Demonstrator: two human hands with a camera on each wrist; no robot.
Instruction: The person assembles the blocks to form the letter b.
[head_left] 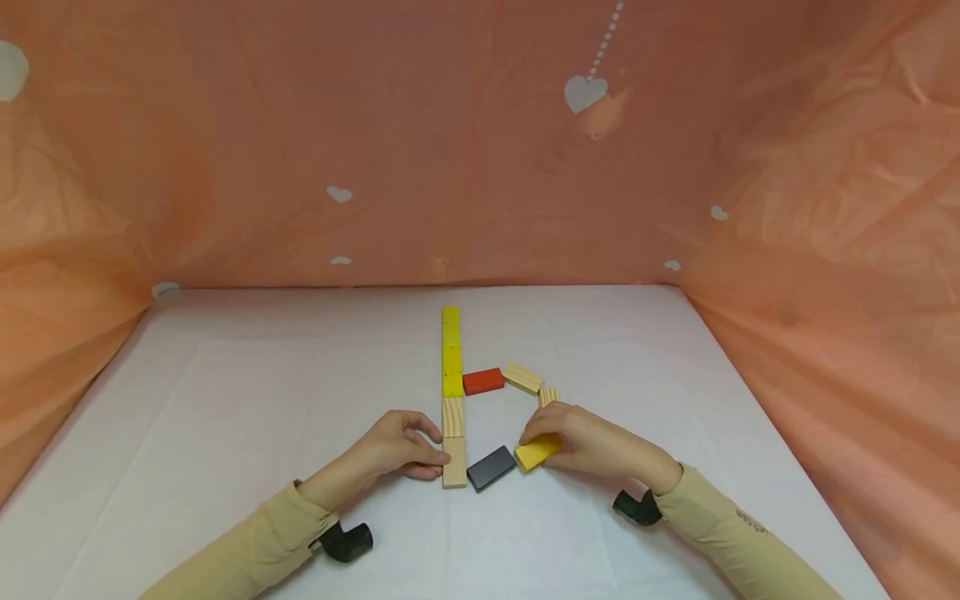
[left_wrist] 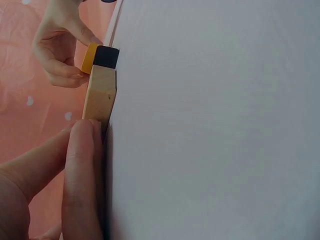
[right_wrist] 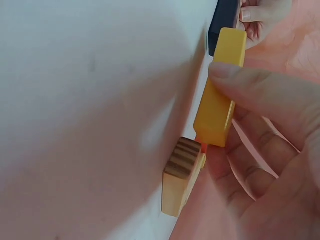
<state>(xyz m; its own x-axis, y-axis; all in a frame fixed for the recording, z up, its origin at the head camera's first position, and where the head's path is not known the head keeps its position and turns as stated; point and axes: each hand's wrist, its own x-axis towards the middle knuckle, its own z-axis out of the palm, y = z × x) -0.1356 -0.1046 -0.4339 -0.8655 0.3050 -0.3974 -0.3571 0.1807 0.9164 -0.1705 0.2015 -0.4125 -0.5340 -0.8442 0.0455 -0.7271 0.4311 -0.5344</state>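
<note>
My right hand (head_left: 581, 433) pinches a yellow block (head_left: 534, 455) between thumb and fingers, close to the right end of a dark grey block (head_left: 491, 468). In the right wrist view, the thumb presses the face of this block; whether it touches the table is hard to tell. With its fingertips, my left hand (head_left: 397, 446) touches the left edge of a plain wooden block (head_left: 454, 471), one fingertip lying over its top. That block ends a straight column with a striped wooden block (head_left: 453, 417) and yellow blocks (head_left: 452, 371) above it.
A red block (head_left: 483, 382), a wooden block (head_left: 522, 377) and another striped block (head_left: 550, 395) curve right from the column. All lie on a white-covered table (head_left: 300, 375). Orange cloth (head_left: 465, 150) with hearts hangs behind and at both sides. Each wrist carries a black device (head_left: 348, 542).
</note>
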